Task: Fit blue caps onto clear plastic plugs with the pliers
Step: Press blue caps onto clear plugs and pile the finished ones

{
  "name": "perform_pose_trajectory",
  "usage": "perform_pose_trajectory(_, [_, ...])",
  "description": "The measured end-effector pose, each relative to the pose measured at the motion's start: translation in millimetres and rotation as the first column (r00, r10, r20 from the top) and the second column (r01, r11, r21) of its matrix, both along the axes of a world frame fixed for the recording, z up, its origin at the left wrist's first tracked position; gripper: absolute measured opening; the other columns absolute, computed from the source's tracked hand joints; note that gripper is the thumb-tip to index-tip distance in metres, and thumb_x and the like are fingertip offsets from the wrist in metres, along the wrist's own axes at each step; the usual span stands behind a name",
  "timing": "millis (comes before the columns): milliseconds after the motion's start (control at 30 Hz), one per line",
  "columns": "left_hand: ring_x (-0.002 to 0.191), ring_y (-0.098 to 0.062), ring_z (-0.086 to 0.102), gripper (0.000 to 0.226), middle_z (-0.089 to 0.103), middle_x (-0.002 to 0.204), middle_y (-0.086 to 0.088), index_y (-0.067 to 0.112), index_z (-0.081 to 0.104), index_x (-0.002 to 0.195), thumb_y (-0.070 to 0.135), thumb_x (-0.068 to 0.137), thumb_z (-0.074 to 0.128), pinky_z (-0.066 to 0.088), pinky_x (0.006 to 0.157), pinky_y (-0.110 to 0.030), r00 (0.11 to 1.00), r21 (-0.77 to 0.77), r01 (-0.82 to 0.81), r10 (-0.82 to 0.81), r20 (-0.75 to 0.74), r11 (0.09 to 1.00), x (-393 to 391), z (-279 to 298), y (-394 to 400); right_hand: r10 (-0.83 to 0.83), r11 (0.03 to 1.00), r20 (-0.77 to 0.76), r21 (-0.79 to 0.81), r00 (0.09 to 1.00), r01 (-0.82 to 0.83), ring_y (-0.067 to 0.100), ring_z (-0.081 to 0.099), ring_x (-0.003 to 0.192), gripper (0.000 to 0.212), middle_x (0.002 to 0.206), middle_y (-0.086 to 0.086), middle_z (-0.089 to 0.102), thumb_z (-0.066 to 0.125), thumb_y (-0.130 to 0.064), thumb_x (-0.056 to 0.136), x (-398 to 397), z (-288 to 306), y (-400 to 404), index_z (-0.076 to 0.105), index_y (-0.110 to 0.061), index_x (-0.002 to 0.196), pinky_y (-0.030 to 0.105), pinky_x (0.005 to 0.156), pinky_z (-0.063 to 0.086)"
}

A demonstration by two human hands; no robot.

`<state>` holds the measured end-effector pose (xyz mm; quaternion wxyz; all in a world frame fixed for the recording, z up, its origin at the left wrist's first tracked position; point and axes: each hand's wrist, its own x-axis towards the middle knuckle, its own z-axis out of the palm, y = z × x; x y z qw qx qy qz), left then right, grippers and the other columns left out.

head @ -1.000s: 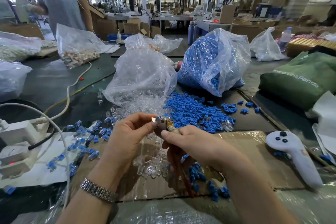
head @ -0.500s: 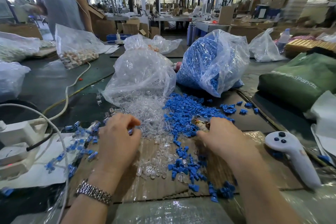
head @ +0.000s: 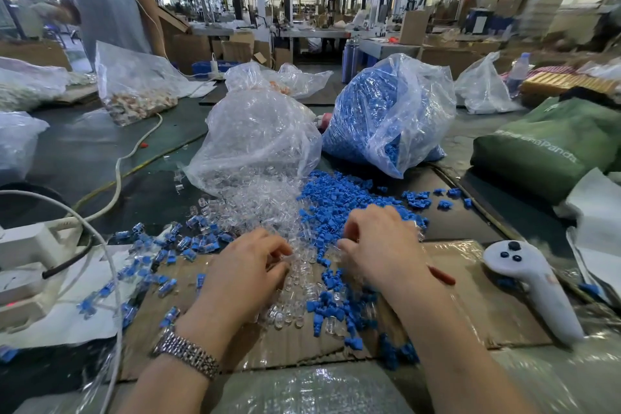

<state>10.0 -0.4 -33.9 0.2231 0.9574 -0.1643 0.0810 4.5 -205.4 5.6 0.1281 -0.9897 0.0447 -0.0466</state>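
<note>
Centrally, loose clear plugs (head: 268, 212) spill from clear bag (head: 258, 131) onto cardboard sheet (head: 470, 306); blue caps (head: 339, 198) piled just right, spilling from bag of caps (head: 379, 118) farther back. Left hand (head: 242, 276) fingers curled down into plugs; whether pinching one, cannot tell. Right hand (head: 383, 245) curled over cap pile, red pliers handle (head: 442, 275) poking out beneath it. Capped plugs (head: 161, 245) scattered left. White controller (head: 534, 286) right.
</note>
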Motion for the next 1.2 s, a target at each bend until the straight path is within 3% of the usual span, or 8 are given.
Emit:
perform_pose_trajectory(100, [0.097,0.0,0.054,0.013,0.052,0.099,0.025,0.042,0.066,0.106,0.047,0.094,0.063,0.052,0.09,-0.025,0.999,-0.002,-0.024,0.024,0.025,1.0,1.6,-2.8,-1.4,0.107,0.993,-0.028,0.044,0.994,-0.106,0.017,0.057,0.102,0.014,0.095,-0.011,0.068,0.069,-0.046,0.094,-1.7,-1.9,14.8,0.067,-0.032,0.089,0.045,0.099,0.036])
perform_pose_trajectory(200, [0.095,-0.001,0.055,0.013,0.055,0.099,0.024,0.043,0.067,0.105,0.049,0.093,0.065,0.052,0.085,-0.023,0.998,0.007,-0.04,0.039,0.043,0.999,2.4,-3.4,-2.0,0.131,0.99,-0.024,-0.056,0.991,-0.133,0.021,0.061,0.103,0.013,0.097,-0.007,0.071,0.068,-0.041,0.096,0.2,-6.1,20.1,0.074,-0.029,0.098,0.043,0.098,0.037])
perform_pose_trajectory(433, [0.093,0.0,0.056,0.009,0.057,0.093,0.022,0.04,0.066,0.091,0.048,0.09,0.069,0.055,0.082,-0.026,0.998,-0.017,-0.055,0.055,0.006,0.998,2.6,-0.3,-5.4,0.14,0.99,-0.034,0.008,0.99,-0.14,0.023,0.064,0.097,0.016,0.099,0.0,0.068,0.059,-0.034,0.1,1.4,-11.6,15.9,0.066,-0.019,0.101,0.044,0.093,0.051])
perform_pose_trajectory(633, [0.078,0.008,0.06,0.005,0.064,0.086,0.023,0.034,0.068,0.097,0.032,0.093,0.07,0.047,0.068,-0.009,0.994,-0.239,-0.091,0.073,-0.087,0.967,2.2,5.9,1.5,0.114,0.946,0.035,0.301,0.993,-0.12,0.01,0.064,0.085,0.011,0.089,-0.009,0.069,0.074,-0.032,0.093,4.5,-9.6,2.7,0.066,-0.026,0.091,0.027,0.078,0.054])
perform_pose_trajectory(733, [0.078,0.0,0.069,0.013,0.073,0.083,0.009,0.029,0.071,0.097,0.018,0.091,0.074,0.054,0.067,-0.013,0.981,-0.491,-0.096,-0.001,-0.194,0.866,-0.1,13.1,1.9,0.13,0.834,0.123,0.524,0.984,-0.175,-0.003,0.065,0.075,0.008,0.078,-0.015,0.071,0.08,-0.027,0.088,1.1,-4.9,-2.0,0.074,-0.031,0.084,0.007,0.064,0.047])
perform_pose_trajectory(800, [0.083,-0.011,0.074,0.015,0.076,0.09,0.004,0.023,0.073,0.099,0.012,0.089,0.074,0.059,0.071,-0.02,0.947,-0.668,-0.126,-0.113,-0.302,0.733,-3.8,17.3,1.7,0.138,0.714,0.179,0.663,0.974,-0.223,-0.006,0.066,0.078,0.009,0.079,-0.016,0.073,0.079,-0.022,0.089,-3.2,-0.8,-3.6,0.078,-0.031,0.088,0.003,0.068,0.047])
perform_pose_trajectory(967, [0.084,-0.022,0.071,0.018,0.076,0.098,-0.012,0.018,0.079,0.097,0.018,0.079,0.074,0.061,0.08,-0.035,0.839,-0.85,-0.236,-0.343,-0.422,0.47,-4.1,20.8,7.3,0.17,0.631,0.277,0.706,0.946,-0.32,0.006,0.069,0.084,0.011,0.088,-0.007,0.074,0.075,-0.016,0.092,-10.0,8.0,-1.8,0.073,-0.026,0.095,0.022,0.083,0.056])
perform_pose_trajectory(1200, [0.09,-0.018,0.071,0.033,0.076,0.109,-0.015,0.017,0.08,0.105,0.029,0.074,0.08,0.06,0.076,-0.026,0.818,-0.887,-0.21,-0.424,-0.39,0.411,-0.3,18.2,8.9,0.286,0.623,0.377,0.625,0.881,-0.47,0.011,0.068,0.088,0.011,0.089,-0.008,0.073,0.073,-0.012,0.093,-15.4,7.2,3.5,0.074,-0.022,0.097,0.032,0.086,0.057])
